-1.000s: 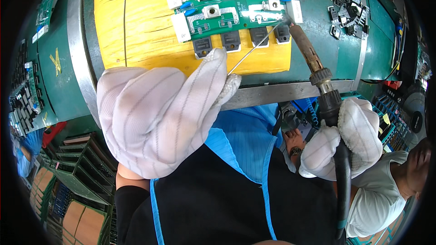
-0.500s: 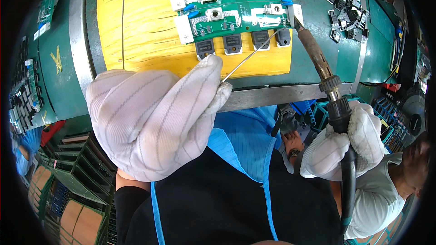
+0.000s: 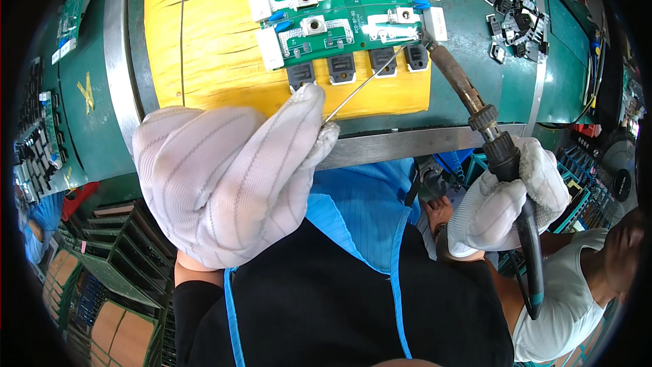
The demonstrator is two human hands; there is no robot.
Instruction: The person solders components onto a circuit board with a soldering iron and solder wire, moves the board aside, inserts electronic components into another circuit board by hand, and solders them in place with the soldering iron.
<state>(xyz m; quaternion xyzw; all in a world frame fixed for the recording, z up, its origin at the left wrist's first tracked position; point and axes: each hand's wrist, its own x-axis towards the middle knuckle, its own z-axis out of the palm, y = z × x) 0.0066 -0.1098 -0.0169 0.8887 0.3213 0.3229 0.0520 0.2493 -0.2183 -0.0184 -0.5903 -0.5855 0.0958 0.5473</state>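
Observation:
My left hand (image 3: 227,177), in a white striped glove, pinches a thin solder wire (image 3: 362,86) between thumb and forefinger. The wire slants up to the lower right edge of a green circuit board (image 3: 356,22). My gloved right hand (image 3: 509,200) is wrapped round the handle of a soldering iron (image 3: 468,88). The iron's tip reaches the board's right end beside a white connector block (image 3: 435,24), close to the wire's end. Whether tip and wire touch is too small to tell. Black transistors (image 3: 341,68) stick out along the board's near edge.
Beneath the board lies a yellow block (image 3: 204,41) on a green bench with a metal edge (image 3: 401,144). Loose black components (image 3: 519,17) are heaped at the far right. Another board (image 3: 78,10) lies at left. A person in a white shirt (image 3: 567,299) is close by on the right.
The iron's tip has shifted left and slightly down along the board's right end. My right hand has moved up a little. The board and the wire sit slightly further left in view.

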